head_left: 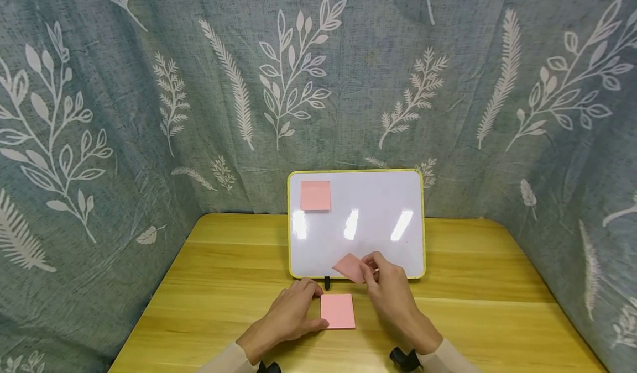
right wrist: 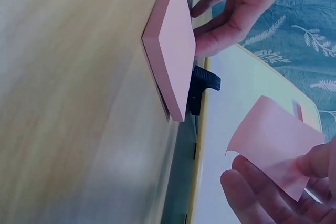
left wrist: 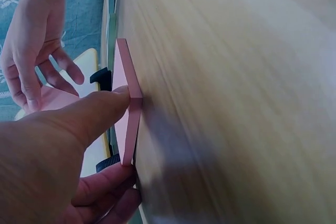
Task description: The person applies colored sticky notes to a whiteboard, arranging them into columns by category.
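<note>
A thick pad of pink sticky notes (head_left: pixel 338 311) lies on the table in front of the whiteboard (head_left: pixel 378 213). My left hand (head_left: pixel 294 312) grips its left side, with the thumb (left wrist: pixel 113 102) at the near corner and fingers at the far one. To the right of the pad, my right hand (head_left: pixel 390 287) pinches a single pink sticky note (head_left: pixel 350 268) by one corner, between thumb and fingers. This loose note is raised and slightly curved, overlapping the board's lower edge in the head view. Another pink sticky note (head_left: pixel 316 195) is stuck at the board's upper left.
The yellow-framed whiteboard leans upright at the back of the wooden table (head_left: pixel 234 251). A black clip-like foot (head_left: pixel 327 283) juts from its lower edge, just behind the pad. Leaf-patterned curtains (head_left: pixel 348 113) enclose the table at the back and both sides.
</note>
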